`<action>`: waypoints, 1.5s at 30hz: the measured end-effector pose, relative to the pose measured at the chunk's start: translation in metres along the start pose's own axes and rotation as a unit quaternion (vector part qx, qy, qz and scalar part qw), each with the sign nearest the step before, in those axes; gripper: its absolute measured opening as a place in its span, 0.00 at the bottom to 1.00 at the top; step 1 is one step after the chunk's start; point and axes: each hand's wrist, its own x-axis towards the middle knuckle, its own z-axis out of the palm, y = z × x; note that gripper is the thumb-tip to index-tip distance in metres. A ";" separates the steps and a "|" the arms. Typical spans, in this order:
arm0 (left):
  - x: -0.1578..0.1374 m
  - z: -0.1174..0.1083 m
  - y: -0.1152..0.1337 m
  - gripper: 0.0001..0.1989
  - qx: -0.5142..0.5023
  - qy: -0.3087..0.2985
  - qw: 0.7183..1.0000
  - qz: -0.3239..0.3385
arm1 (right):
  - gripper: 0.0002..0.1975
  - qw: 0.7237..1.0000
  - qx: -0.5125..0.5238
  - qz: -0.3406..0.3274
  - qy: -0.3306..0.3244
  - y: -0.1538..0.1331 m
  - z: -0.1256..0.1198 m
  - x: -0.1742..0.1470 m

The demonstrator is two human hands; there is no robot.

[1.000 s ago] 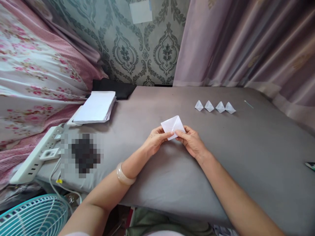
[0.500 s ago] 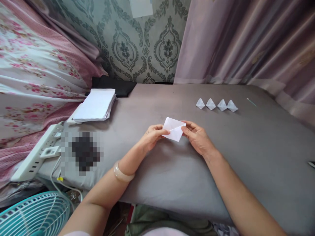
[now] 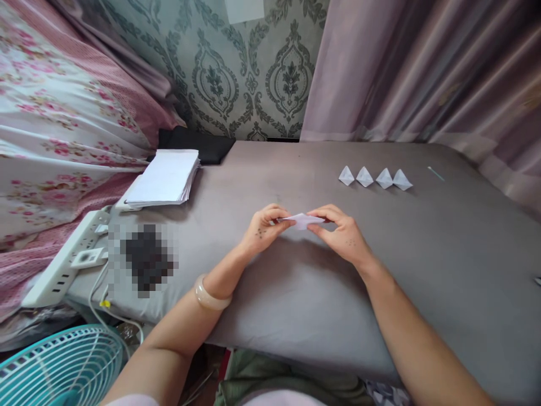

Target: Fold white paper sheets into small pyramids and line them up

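Between my two hands is a small piece of folded white paper (image 3: 302, 220), tilted so that it shows nearly edge-on. My left hand (image 3: 266, 226) pinches its left end between thumb and fingers. At the opposite end, my right hand (image 3: 341, 231) grips it the same way, thumb on the near side. The paper is held above the grey-covered surface (image 3: 287, 293). Farther back on the right, several folded white paper pieces (image 3: 364, 177) with pointed tops stand in a row.
A stack of white paper (image 3: 164, 177) lies at the back left, beside a black folded item (image 3: 198, 145). A white power strip (image 3: 63, 265) with cables runs along the left edge, above a teal fan (image 3: 63, 366). A thin stick (image 3: 436, 173) lies at the far right.
The folded paper has turned from showing its broad face to lying nearly edge-on. My right hand has rotated, its back now facing up more. Both hands still hold the paper.
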 end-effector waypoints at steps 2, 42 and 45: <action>-0.001 -0.001 -0.003 0.08 0.137 0.020 0.985 0.104 | 0.06 0.989 -0.119 -0.092 0.008 -0.001 -0.001 -0.001; 0.004 0.008 -0.018 0.09 0.254 -0.024 0.956 -0.146 | 0.12 0.951 -0.265 0.154 -0.033 0.015 0.006 -0.010; 0.005 0.009 -0.018 0.09 0.260 -0.012 0.952 -0.161 | 0.11 0.948 -0.274 0.160 -0.025 0.018 0.010 -0.009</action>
